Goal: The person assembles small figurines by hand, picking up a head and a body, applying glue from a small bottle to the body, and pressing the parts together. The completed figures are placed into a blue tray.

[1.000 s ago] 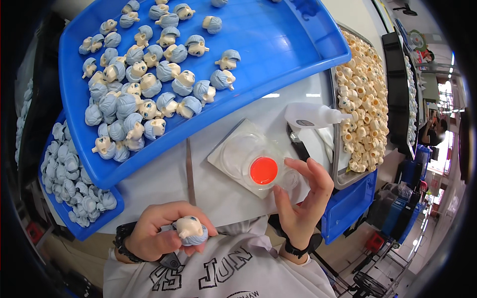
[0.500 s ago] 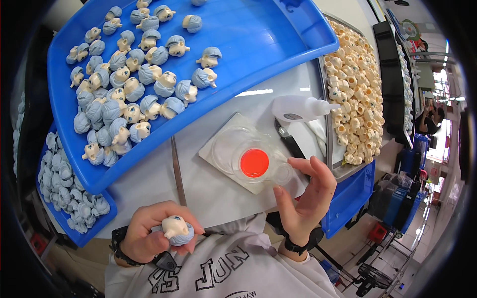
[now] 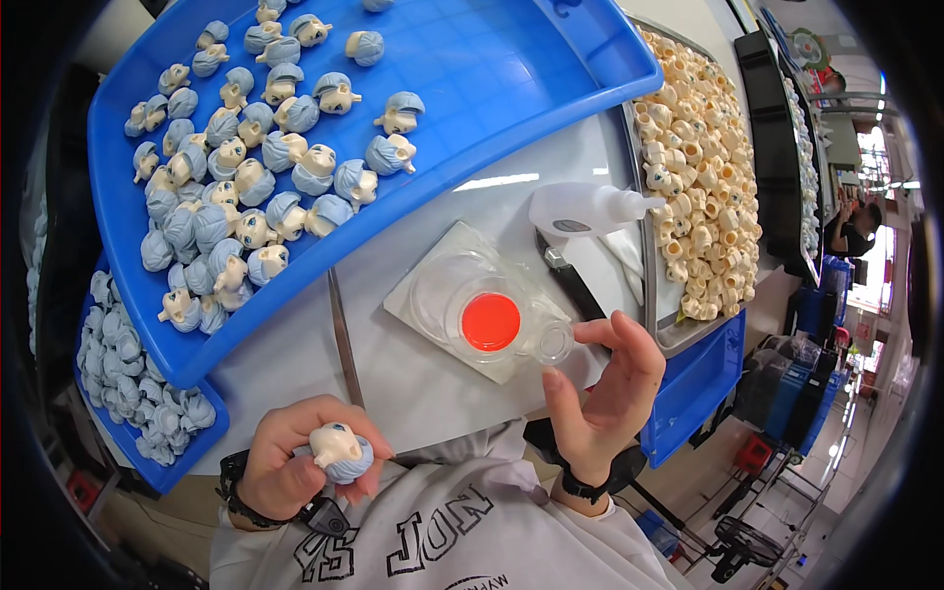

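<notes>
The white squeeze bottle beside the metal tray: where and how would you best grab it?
Probably around the wide body of the white bottle, coming from above with the open right hand. It seems to lie on its side, with its broad, rounded body uncovered, while the slim nozzle points right toward the metal tray and offers less to hold.
</notes>
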The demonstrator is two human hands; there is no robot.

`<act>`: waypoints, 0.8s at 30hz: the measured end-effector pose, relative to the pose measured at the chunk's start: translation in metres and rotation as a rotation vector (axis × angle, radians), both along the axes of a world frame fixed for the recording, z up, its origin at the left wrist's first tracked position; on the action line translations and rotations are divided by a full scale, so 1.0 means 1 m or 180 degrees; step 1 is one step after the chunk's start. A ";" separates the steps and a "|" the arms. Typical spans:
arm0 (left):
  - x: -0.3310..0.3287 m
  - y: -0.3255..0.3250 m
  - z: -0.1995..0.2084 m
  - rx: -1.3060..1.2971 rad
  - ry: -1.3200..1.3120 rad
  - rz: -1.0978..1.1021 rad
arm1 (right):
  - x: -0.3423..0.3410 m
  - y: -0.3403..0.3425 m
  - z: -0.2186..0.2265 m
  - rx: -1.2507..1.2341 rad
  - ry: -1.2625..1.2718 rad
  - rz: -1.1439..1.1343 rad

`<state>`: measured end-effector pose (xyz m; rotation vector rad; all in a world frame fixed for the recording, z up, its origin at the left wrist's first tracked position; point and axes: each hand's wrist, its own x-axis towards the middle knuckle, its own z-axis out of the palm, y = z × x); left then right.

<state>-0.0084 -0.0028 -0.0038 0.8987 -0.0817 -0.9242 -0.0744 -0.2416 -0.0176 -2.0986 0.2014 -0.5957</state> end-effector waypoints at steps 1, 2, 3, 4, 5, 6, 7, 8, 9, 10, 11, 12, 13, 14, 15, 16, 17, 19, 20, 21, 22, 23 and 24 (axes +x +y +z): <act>0.000 0.000 0.000 0.0001 0.0003 0.0005 | 0.000 0.000 -0.001 0.0006 -0.0012 -0.0004; 0.000 0.000 -0.001 0.0003 0.0007 0.0010 | -0.001 0.000 -0.001 -0.0001 -0.0017 -0.0001; 0.000 0.000 -0.001 -0.0010 0.0015 0.0005 | -0.001 -0.001 -0.001 -0.0009 -0.0022 0.0002; -0.001 0.000 -0.001 -0.0016 0.0021 0.0014 | -0.001 -0.001 -0.002 -0.0009 -0.0030 0.0019; 0.000 0.000 -0.001 -0.0032 0.0032 0.0004 | -0.001 -0.001 -0.002 -0.0006 -0.0031 0.0009; 0.000 0.000 -0.001 -0.0036 0.0036 0.0002 | -0.002 -0.001 -0.002 -0.0004 -0.0032 -0.0001; 0.001 -0.001 -0.001 -0.0040 0.0041 -0.0001 | -0.003 0.000 -0.002 -0.0003 -0.0032 -0.0012; 0.000 0.000 0.000 -0.0028 0.0039 0.0017 | -0.002 0.000 -0.002 -0.0006 -0.0033 -0.0003; 0.000 0.000 0.001 -0.0014 0.0036 0.0028 | -0.002 -0.001 -0.002 -0.0010 -0.0033 0.0006; -0.001 0.000 0.002 0.0001 0.0032 0.0041 | -0.002 -0.001 -0.002 -0.0013 -0.0034 0.0016; -0.001 0.000 0.001 0.0004 0.0033 0.0038 | -0.002 0.000 -0.002 -0.0014 -0.0034 0.0012; -0.001 0.000 0.001 0.0005 0.0030 0.0036 | -0.001 0.000 -0.001 -0.0014 -0.0035 0.0010; -0.001 0.000 0.000 0.0009 0.0025 0.0036 | -0.001 0.000 -0.001 -0.0012 -0.0037 0.0011; -0.001 0.000 -0.001 0.0005 0.0024 0.0027 | -0.001 0.001 -0.002 -0.0035 -0.0031 -0.0002; -0.001 0.000 -0.001 0.0003 0.0022 0.0027 | -0.002 0.001 -0.002 -0.0057 -0.0026 -0.0014; -0.001 0.000 -0.002 0.0002 0.0019 0.0028 | -0.002 0.001 -0.003 -0.0079 -0.0022 -0.0024; -0.001 0.000 -0.001 0.0004 0.0021 0.0033 | -0.003 0.001 -0.004 -0.0076 -0.0032 -0.0036; 0.000 -0.001 0.000 -0.0002 0.0032 0.0033 | -0.006 0.000 -0.007 -0.0074 -0.0051 -0.0063; 0.000 -0.001 0.000 0.0000 0.0029 0.0037 | -0.006 -0.001 -0.007 -0.0116 -0.0037 -0.0052; 0.000 -0.001 -0.001 0.0004 0.0025 0.0028 | -0.006 -0.001 -0.006 -0.0159 -0.0022 -0.0043; 0.001 -0.001 -0.001 0.0007 0.0023 0.0017 | -0.005 -0.001 -0.005 -0.0204 -0.0005 -0.0035; 0.000 -0.001 0.000 0.0023 0.0019 0.0020 | -0.004 0.001 -0.003 -0.0196 -0.0001 -0.0025; 0.000 -0.001 0.001 0.0033 0.0022 0.0037 | -0.002 0.003 -0.001 -0.0188 0.0003 -0.0015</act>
